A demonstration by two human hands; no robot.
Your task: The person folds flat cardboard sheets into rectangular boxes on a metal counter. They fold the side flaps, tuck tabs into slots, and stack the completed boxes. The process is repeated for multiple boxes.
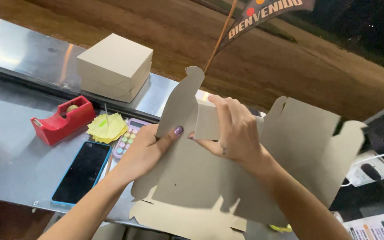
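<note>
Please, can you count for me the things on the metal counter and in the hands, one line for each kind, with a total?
Flat cardboard box blank, held by left hand and right hand: 1
Finished cardboard boxes, stacked: 2
Red tape dispenser: 1
Yellow sticky-note pile: 1
Pastel calculator: 1
Phone: 1
Total: 7

matt grey-brown die-cut cardboard sheet point(210, 178), smooth and unprinted, its cut edges clean, one flap creased up between a left hand point(145, 151) with glossy purple nail polish and a right hand point(227, 129). beneath it, a brushed stainless-steel tabletop point(14, 164), dully reflective and faintly streaked. on the steel: a glossy red plastic tape dispenser point(61, 120); a fanned pile of matt yellow paper sticky notes point(107, 127); a black glass-fronted phone in a blue plastic case point(82, 172), its screen shiny; a pastel plastic calculator with rounded coloured keys point(127, 140). behind, two stacked closed boxes of the same matt grey cardboard point(114, 66).
</note>
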